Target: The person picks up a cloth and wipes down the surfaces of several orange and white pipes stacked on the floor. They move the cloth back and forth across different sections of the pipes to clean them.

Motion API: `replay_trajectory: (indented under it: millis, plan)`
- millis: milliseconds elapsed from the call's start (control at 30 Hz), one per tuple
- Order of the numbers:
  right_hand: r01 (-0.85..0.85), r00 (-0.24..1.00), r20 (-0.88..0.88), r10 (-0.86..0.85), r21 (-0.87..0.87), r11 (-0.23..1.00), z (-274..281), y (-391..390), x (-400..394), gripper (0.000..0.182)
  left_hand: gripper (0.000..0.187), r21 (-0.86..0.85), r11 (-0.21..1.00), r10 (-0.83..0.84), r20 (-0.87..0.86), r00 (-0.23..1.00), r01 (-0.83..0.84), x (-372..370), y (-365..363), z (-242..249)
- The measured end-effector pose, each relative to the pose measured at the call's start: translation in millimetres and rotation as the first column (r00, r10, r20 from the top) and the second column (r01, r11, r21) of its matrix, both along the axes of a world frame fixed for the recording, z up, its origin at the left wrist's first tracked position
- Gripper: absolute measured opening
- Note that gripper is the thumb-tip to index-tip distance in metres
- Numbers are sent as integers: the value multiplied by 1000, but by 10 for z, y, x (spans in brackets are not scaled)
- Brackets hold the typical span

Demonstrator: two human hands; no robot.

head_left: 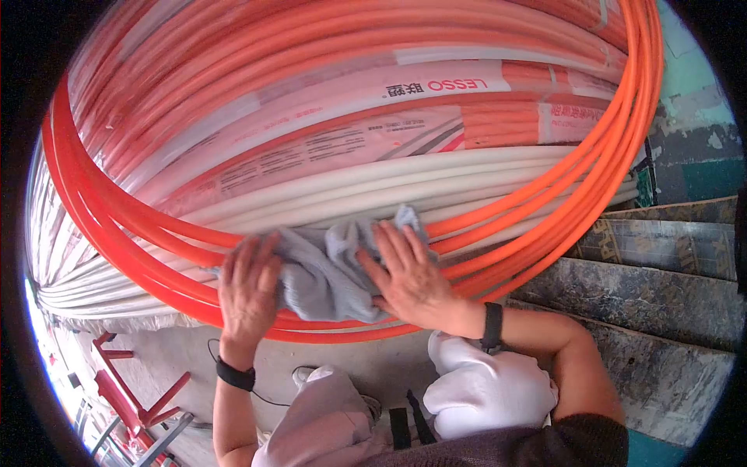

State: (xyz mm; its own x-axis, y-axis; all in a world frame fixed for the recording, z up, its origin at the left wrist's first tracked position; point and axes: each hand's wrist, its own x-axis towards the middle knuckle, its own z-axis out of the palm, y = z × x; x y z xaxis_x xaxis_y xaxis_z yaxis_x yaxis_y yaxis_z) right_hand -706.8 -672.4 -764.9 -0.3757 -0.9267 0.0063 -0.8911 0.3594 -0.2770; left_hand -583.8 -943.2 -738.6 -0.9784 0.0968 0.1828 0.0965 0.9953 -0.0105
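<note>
A crumpled grey cloth [323, 284] lies over the near side of a loose coil of orange pipe [537, 249]. My left hand [249, 292] rests palm down at the cloth's left edge, fingers stretched out across the pipe. On the right part of the cloth lies my right hand [412, 280], its fingers spread and the thumb apart. Both palms are hidden, as are the pipe strands under the cloth. Each wrist wears a black band.
Behind the loose coil rise stacked orange pipe coils [311, 58] in printed plastic wrap, with white pipe [373, 177] below them. Dark marbled boards [630, 300] lie at the right. A red metal frame [128, 389] stands on the floor at the lower left.
</note>
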Motion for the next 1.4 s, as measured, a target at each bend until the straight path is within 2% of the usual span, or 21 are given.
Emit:
replay_trajectory:
  millis: [100,167,267,300,400,500,600,733,767,933,967,1133,1200,1333,1400]
  plan:
    - [-64,987,-147,65,11,998,-24,-308,116,77,25,-27,992,122,-48,991,-123,-9,-266,99]
    - [-92,982,-168,85,-34,995,-55,-562,159,75,23,-26,980,197,-63,978,-199,-25,-453,155]
    - [-126,977,-187,103,-113,986,-71,-942,206,73,37,6,957,288,-99,953,-289,-54,-618,283]
    - [-136,976,-192,108,-141,981,-83,-1014,221,71,28,63,941,339,-155,928,-334,-93,-587,288]
    - [-124,971,-224,78,-201,972,-121,-1048,245,67,28,28,935,353,-160,922,-353,-111,-523,252]
    - [-168,982,-122,146,-188,968,-144,-918,218,63,31,11,934,356,-151,922,-358,-108,-413,173]
    - [-152,985,-113,132,-192,970,-174,-722,199,61,30,34,929,370,-125,921,-369,-112,-206,114]
    - [-142,984,-125,126,-131,981,-177,-434,117,59,33,100,928,369,-103,924,-360,-123,153,-35]
    - [-140,984,-128,125,-116,983,-167,-353,88,59,40,89,929,366,-70,928,-360,-113,227,-91]
    - [-74,997,-39,70,-106,992,-119,62,-109,57,53,130,952,280,6,960,-278,-193,613,-226]
    - [-62,998,0,62,-22,998,-126,156,-139,50,55,133,957,260,8,966,-258,-223,698,-257]
    - [125,992,-23,-124,51,991,-169,664,-286,44,58,167,977,119,77,990,-131,-342,1083,-363]
    - [211,977,-50,-207,98,973,-139,857,-359,43,59,199,980,-8,121,993,-17,-434,1186,-311]
    - [377,925,-67,-375,25,926,-65,1172,-571,41,63,170,980,-140,204,969,105,-557,1331,-243]
    - [421,902,-105,-420,-12,907,-47,1290,-715,37,66,203,971,-163,191,968,124,-614,1376,-250]
